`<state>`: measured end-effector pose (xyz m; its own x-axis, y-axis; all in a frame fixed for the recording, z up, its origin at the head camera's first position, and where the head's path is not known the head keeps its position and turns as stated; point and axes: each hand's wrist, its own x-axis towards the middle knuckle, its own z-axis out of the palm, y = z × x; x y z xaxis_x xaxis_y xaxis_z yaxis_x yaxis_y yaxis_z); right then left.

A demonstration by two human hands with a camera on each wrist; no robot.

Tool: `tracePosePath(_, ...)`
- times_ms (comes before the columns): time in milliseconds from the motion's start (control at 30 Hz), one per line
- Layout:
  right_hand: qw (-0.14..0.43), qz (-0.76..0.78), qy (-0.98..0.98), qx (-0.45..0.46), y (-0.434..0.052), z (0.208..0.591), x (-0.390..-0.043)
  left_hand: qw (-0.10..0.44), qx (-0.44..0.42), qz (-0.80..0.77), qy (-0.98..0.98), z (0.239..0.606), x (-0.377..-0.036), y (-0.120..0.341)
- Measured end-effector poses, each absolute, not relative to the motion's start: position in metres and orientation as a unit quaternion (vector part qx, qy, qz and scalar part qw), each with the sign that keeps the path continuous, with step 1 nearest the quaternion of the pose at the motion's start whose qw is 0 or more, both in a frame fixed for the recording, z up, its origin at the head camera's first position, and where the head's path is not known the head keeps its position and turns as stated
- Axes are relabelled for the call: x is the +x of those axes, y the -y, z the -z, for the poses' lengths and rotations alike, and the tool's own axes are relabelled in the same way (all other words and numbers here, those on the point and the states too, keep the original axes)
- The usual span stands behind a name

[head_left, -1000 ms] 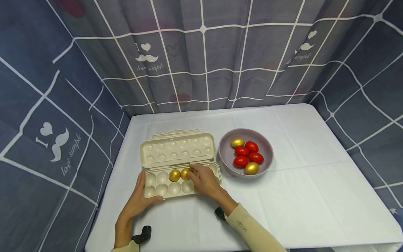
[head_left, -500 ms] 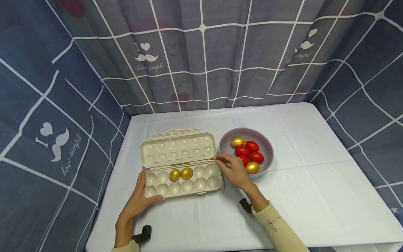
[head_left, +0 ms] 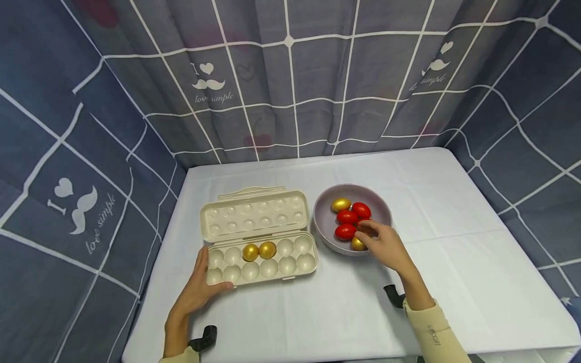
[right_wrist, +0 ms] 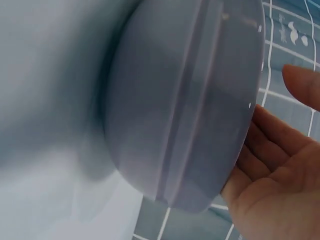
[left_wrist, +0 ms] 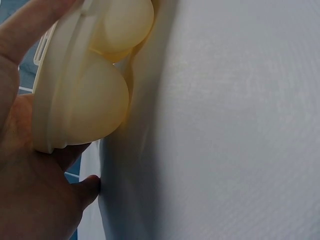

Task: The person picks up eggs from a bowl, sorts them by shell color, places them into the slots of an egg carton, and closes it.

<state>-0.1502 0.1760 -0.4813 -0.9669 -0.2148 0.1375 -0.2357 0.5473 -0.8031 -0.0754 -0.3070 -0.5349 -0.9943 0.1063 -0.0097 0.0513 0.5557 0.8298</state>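
Note:
In the head view a cream egg carton lies with its lid folded back. Two gold eggs sit side by side in its rear row. My left hand grips the carton's left end, thumb along the front edge and fingers at the rear; the left wrist view shows the cups' rounded undersides. Over the right part of a mauve bowl is my right hand, thumb and fingers apart above a gold egg. Its fingertips are hidden behind the bowl's rim in the right wrist view.
Several red eggs and another gold egg lie in the bowl, close to the carton's right end. A white cloth covers the table. Dark grid-patterned curtains enclose its back and sides.
My right hand has let go of the second gold egg in the carton and moved right, to over the bowl. The left hand keeps its grip on the carton.

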Motion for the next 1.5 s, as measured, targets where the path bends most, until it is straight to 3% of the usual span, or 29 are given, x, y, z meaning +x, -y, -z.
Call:
tracePosePath(400,-0.042,-0.342,0.924,0.167,-0.168,0.474,-0.165,0.026,0.05,-0.475,-0.878,0.536,-0.077,0.305)
tracePosePath(1033,-0.194,-0.43,0.846,0.248,-0.156,0.488,-0.193,0.023,0.046,-0.474,-0.879,0.535,-0.076,0.304)
tracePosePath(1500,-0.17,-0.461,0.838,0.236,-0.151,0.493,-0.192,0.022,0.046,-0.475,-0.878,0.533,-0.075,0.304)
